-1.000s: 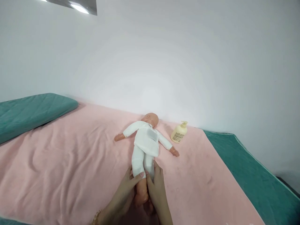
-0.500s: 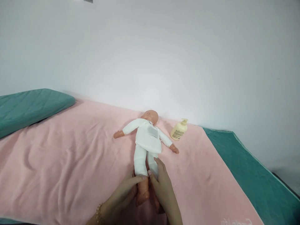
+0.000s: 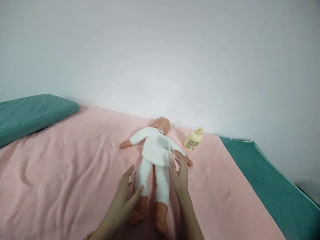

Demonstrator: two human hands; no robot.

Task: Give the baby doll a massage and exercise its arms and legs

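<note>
A baby doll [image 3: 155,146] in a white top and white leggings lies face up on a pink blanket [image 3: 82,166], head away from me, arms spread and legs apart. My left hand [image 3: 126,191] is beside the doll's leg on the left, fingers apart and holding nothing; its thumb overlaps the lower legging, and I cannot tell whether it touches. On the other side, my right hand [image 3: 180,175] is near the hem of the top and the doll's arm, with fingers spread and nothing in them. A bracelet [image 3: 88,235] shows at my left wrist.
A pale yellow pump bottle [image 3: 193,140] stands on the blanket to the right of the doll. At the far left lies a green pillow [image 3: 37,115]. Green bedding [image 3: 270,180] shows beyond the blanket's right edge. A white wall [image 3: 160,60] rises behind.
Both hands have let go of the doll's legs and moved apart, the right one up towards the doll's arm. The legs, close together before, now lie apart.
</note>
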